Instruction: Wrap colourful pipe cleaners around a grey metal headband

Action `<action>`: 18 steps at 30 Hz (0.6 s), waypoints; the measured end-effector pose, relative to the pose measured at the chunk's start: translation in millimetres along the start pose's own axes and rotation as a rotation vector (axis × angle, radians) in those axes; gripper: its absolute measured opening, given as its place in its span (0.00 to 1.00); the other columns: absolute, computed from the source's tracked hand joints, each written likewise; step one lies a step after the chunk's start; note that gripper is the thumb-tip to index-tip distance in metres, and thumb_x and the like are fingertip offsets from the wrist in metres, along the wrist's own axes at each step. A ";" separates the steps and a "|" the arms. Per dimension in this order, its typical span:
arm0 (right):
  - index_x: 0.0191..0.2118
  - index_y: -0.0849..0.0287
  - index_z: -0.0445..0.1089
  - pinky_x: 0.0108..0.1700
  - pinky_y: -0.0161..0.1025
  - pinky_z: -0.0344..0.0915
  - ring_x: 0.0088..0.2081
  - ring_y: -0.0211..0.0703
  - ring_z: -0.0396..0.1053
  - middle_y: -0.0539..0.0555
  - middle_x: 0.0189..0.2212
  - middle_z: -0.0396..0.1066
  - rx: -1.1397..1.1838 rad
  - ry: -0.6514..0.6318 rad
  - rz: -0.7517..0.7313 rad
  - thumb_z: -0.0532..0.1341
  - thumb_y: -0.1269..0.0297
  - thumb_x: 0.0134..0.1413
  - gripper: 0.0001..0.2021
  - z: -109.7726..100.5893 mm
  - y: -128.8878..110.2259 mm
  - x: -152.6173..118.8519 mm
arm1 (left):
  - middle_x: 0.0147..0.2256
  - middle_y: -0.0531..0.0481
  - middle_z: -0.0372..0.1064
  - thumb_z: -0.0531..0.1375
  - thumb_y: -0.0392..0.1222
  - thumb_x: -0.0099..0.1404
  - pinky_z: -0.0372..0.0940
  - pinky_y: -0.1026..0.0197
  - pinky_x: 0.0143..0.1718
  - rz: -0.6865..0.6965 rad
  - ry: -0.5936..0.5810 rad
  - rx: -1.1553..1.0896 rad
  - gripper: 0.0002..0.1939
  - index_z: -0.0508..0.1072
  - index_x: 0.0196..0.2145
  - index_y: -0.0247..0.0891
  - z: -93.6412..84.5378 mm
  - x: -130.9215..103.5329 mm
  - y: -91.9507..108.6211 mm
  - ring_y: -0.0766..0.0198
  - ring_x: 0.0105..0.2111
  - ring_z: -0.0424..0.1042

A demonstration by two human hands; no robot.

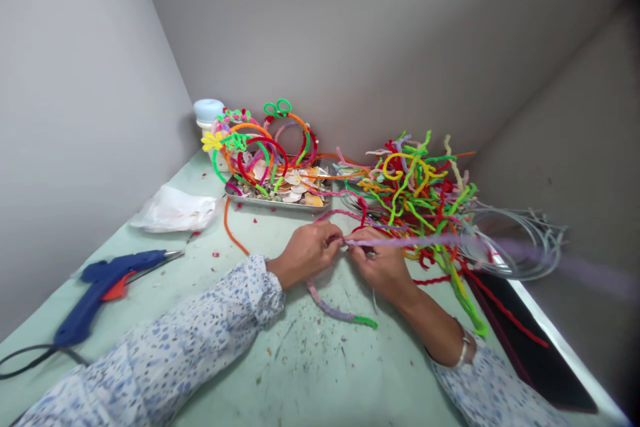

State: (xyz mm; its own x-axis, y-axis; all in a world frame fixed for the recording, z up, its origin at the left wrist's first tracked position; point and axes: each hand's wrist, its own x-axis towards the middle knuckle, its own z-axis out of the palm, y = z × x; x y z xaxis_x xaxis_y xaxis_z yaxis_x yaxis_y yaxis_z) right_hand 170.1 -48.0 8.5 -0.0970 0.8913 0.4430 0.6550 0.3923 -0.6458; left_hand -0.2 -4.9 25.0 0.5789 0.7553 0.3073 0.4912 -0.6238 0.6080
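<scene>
My left hand [310, 253] and my right hand [380, 260] meet over the middle of the table, fingertips pinched close together. Between them runs a light purple pipe cleaner [425, 240], whose long end stretches away to the right and blurs. The right fingers grip it near its left end. At the same spot the left fingers are closed around a pipe cleaner piece wrapped in pink, purple and green [340, 313], which curves down below the hands with its green tip near the table. The exact join is hidden by the fingertips.
Behind my hands, a metal tray [280, 203] holds shells and finished-looking pipe cleaner hoops [270, 140]. A tangled heap of colourful pipe cleaners [415, 187] and coiled wire [530, 240] lie right. To the left are a blue glue gun [110, 287] and a white plastic bag [173, 210].
</scene>
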 end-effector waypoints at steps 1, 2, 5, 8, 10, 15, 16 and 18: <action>0.35 0.56 0.73 0.39 0.39 0.65 0.36 0.43 0.69 0.53 0.32 0.72 0.015 -0.009 0.002 0.55 0.71 0.53 0.09 -0.8 -1.1 0.2 | 0.32 0.50 0.72 0.53 0.36 0.61 0.60 0.65 0.35 -0.003 0.000 -0.002 0.10 0.74 0.35 0.37 0.1 0.0 0.0 0.65 0.33 0.69; 0.35 0.56 0.73 0.38 0.39 0.65 0.35 0.43 0.69 0.53 0.31 0.71 0.026 -0.015 0.008 0.55 0.70 0.53 0.09 -1.6 -2.0 0.3 | 0.33 0.49 0.72 0.53 0.36 0.61 0.60 0.65 0.35 -0.004 -0.001 -0.004 0.10 0.74 0.35 0.37 0.3 0.0 0.0 0.65 0.33 0.69; 0.36 0.55 0.73 0.38 0.39 0.65 0.34 0.43 0.68 0.54 0.31 0.71 0.043 -0.012 0.012 0.55 0.70 0.53 0.10 -3.2 -2.7 0.0 | 0.33 0.49 0.72 0.53 0.36 0.61 0.60 0.66 0.35 0.009 0.002 -0.007 0.10 0.75 0.36 0.36 0.5 0.3 -0.4 0.65 0.33 0.69; 0.36 0.56 0.73 0.38 0.40 0.64 0.35 0.44 0.68 0.54 0.31 0.71 0.087 -0.034 0.029 0.56 0.69 0.53 0.09 -3.5 -0.8 0.2 | 0.33 0.49 0.72 0.53 0.36 0.61 0.60 0.66 0.35 0.019 -0.001 0.000 0.10 0.74 0.36 0.36 0.4 0.5 -0.9 0.65 0.33 0.69; 0.34 0.56 0.73 0.35 0.39 0.64 0.32 0.43 0.68 0.53 0.29 0.71 0.167 -0.054 0.116 0.57 0.65 0.53 0.07 -3.4 0.6 1.6 | 0.33 0.49 0.72 0.53 0.36 0.61 0.60 0.66 0.34 0.009 -0.008 0.014 0.10 0.74 0.36 0.36 0.4 0.4 -0.8 0.65 0.32 0.68; 0.27 0.59 0.70 0.26 0.35 0.61 0.24 0.40 0.65 0.50 0.21 0.69 0.435 -0.132 0.446 0.60 0.56 0.50 0.11 -4.0 1.5 8.2 | 0.32 0.49 0.72 0.54 0.38 0.61 0.59 0.65 0.32 0.028 -0.025 0.053 0.09 0.74 0.36 0.37 1.0 -0.8 1.5 0.65 0.32 0.68; 0.26 0.59 0.70 0.26 0.35 0.61 0.24 0.39 0.65 0.50 0.20 0.69 0.471 -0.152 0.483 0.61 0.56 0.49 0.11 -4.1 1.8 9.2 | 0.32 0.49 0.71 0.54 0.38 0.61 0.59 0.66 0.32 0.041 -0.029 0.058 0.09 0.74 0.35 0.37 1.0 -1.1 2.1 0.65 0.31 0.68; 0.26 0.60 0.69 0.26 0.34 0.61 0.23 0.38 0.65 0.50 0.20 0.69 0.540 -0.172 0.528 0.62 0.56 0.47 0.11 -4.1 3.1 10.1 | 0.32 0.49 0.71 0.54 0.37 0.61 0.59 0.66 0.32 0.062 -0.037 0.067 0.09 0.74 0.35 0.37 0.8 -1.5 3.0 0.66 0.31 0.68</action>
State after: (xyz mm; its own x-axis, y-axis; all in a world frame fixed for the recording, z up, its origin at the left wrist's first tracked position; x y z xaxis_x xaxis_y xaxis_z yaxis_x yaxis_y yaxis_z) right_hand 174.2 -38.7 13.5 -0.0174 0.9964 -0.0827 0.1948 -0.0778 -0.9778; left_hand 1.0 -8.1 25.7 0.6327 0.7074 0.3151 0.4952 -0.6824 0.5377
